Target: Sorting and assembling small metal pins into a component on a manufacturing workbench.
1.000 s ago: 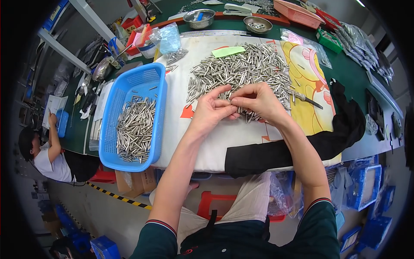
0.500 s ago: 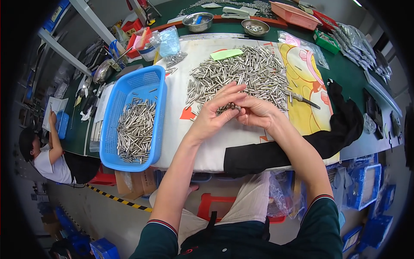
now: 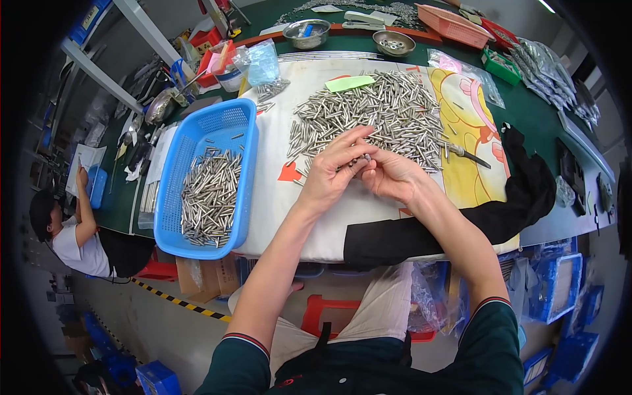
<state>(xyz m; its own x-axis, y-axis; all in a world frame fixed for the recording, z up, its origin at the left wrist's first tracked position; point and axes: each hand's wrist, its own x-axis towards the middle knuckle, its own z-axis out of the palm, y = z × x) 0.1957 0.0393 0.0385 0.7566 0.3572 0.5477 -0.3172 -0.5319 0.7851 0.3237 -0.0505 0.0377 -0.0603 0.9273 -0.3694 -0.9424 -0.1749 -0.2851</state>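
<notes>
My left hand (image 3: 332,170) is curled around several short metal pins (image 3: 355,161), whose ends show between thumb and fingers. Against it, my right hand (image 3: 395,174) has its fingertips closed on the same pins. Both hands are held together over the near edge of a wide heap of silvery metal pins (image 3: 375,108) on a white and yellow printed cloth (image 3: 309,227). A green slip of paper (image 3: 349,83) lies on the heap. To the left stands a blue perforated basket (image 3: 251,164) with many more pins (image 3: 212,197) in it.
A black cloth sleeve (image 3: 395,241) lies along the front edge. Right of the heap is a dark-tipped tool (image 3: 475,158). Metal bowls (image 3: 307,34) and a pink basket (image 3: 451,26) stand at the back. A co-worker (image 3: 76,240) sits at far left.
My hands stay pressed together and the fingers have shifted slightly around the pins. The whole view has moved a little; the heap and the basket look the same.
</notes>
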